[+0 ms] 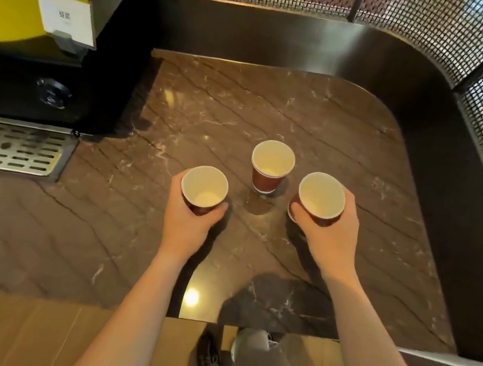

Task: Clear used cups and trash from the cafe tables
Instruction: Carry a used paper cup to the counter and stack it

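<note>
Three red paper cups in all: the left hand (pixel 186 221) wraps its fingers round one cup (pixel 204 190), the right hand (pixel 327 238) grips another (pixel 320 199), and the third cup (pixel 271 167) stands free between them on the marble table (pixel 245 105).

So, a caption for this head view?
Left hand holds left cup, right hand right cup; middle cup stands on the marble table.

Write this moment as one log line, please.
left hand: grips left cup | right hand: grips right cup | middle cup: upright on table, untouched
</note>
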`<action>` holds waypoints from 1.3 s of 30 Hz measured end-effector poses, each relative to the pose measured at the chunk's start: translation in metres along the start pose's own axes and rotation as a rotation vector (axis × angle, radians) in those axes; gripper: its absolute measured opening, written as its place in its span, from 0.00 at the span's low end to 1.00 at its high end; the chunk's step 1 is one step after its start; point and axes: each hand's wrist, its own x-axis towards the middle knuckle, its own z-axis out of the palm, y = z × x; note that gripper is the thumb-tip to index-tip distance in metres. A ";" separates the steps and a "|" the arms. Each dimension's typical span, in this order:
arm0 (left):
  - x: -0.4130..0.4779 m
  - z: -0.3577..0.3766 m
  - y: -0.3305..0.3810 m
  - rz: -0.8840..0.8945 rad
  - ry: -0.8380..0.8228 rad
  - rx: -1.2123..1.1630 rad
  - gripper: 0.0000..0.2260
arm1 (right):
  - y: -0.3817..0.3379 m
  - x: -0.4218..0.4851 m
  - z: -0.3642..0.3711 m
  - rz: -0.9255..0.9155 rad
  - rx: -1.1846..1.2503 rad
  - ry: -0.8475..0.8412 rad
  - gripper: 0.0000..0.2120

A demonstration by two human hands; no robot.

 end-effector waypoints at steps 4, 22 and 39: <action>0.002 0.008 -0.004 -0.046 0.012 -0.009 0.32 | 0.008 0.000 0.001 0.029 -0.021 -0.046 0.36; -0.067 0.066 0.082 0.122 -0.217 -0.269 0.26 | -0.034 -0.025 -0.020 -0.106 0.194 -0.092 0.40; -0.073 0.038 0.108 0.054 -0.346 -0.328 0.47 | -0.064 -0.054 -0.008 -0.081 0.317 -0.084 0.15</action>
